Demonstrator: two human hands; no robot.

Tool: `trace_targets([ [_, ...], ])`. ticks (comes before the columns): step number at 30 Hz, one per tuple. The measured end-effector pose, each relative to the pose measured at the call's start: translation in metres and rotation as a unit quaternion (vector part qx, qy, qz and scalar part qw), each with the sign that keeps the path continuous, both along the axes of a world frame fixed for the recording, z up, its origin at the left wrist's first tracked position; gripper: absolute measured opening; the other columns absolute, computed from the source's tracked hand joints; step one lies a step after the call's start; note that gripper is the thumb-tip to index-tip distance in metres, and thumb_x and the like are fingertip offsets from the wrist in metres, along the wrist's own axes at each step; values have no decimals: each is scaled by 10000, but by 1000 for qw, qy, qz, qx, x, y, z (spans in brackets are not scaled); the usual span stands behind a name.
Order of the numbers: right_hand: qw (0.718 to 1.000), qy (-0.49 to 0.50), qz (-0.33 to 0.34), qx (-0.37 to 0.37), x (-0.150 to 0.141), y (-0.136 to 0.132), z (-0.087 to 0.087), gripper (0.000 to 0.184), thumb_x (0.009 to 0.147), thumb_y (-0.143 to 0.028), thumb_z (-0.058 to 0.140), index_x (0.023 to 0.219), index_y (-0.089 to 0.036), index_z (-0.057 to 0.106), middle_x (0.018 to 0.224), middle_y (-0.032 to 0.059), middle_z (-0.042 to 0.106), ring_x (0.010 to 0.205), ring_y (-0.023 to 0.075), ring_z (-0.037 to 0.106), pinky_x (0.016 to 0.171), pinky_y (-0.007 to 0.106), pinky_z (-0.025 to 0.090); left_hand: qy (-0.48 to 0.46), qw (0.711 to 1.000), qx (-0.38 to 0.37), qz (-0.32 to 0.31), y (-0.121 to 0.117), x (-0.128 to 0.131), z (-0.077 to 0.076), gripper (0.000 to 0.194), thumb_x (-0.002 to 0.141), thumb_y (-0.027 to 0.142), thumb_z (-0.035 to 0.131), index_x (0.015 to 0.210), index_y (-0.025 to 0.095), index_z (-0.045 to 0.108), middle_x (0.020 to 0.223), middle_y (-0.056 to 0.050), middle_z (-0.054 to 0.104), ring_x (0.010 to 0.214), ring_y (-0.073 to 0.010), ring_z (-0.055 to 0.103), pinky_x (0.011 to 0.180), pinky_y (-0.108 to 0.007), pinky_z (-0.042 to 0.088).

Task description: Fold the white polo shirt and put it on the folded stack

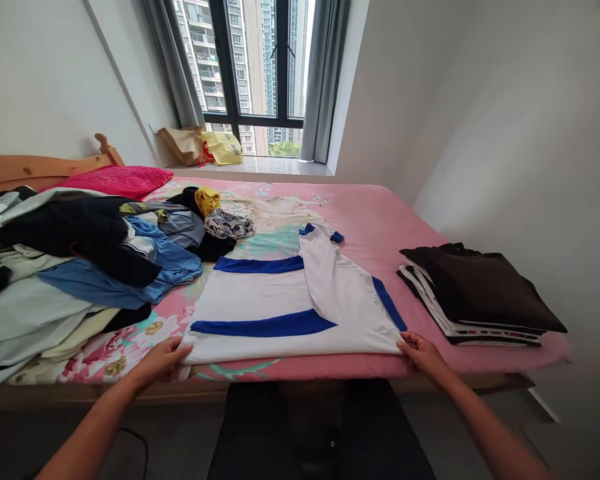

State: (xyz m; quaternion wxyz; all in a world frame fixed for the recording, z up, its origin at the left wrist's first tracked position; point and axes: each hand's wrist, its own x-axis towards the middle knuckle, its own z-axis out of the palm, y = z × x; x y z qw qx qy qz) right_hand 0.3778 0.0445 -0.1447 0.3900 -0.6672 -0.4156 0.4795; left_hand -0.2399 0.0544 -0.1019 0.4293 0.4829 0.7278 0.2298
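A white shirt with blue bands lies flat on the pink bedsheet, with one long sleeve folded in over its body. My left hand grips the near left corner of the shirt's lower edge. At the opposite corner, my right hand holds the same edge between its fingers. Both hands are at the bed's near side, and the cloth's underside is hidden.
A heap of mixed clothes covers the bed's left side, beside a pink pillow and wooden headboard. A folded stack of dark and striped garments sits on the right, near a white wall.
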Motion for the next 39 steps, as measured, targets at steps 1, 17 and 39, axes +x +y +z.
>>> trace_targets([
  [1,1000,0,0,-6,0,-6,-3,529,615,-478,642,1012,-149,523,585,-65,540,377,67,393,382,215,340,4,1000,4,11,-7,1,-3,406,653,616,537,772,234,462,366,72,364,359,-129,428,370,-198,251],
  [17,938,-302,43,162,-65,1,44,355,794,-482,477,962,-207,628,982,56,660,759,182,589,738,309,449,204,978,52,9,-1,-1,-4,450,642,613,545,500,202,431,492,37,436,545,-149,456,524,-240,267],
  [39,771,-495,392,89,-234,84,50,202,770,-141,458,938,-188,559,994,64,588,861,187,570,665,270,321,-151,986,47,61,4,23,21,334,520,342,686,786,141,659,654,16,639,612,-146,559,567,-230,399],
])
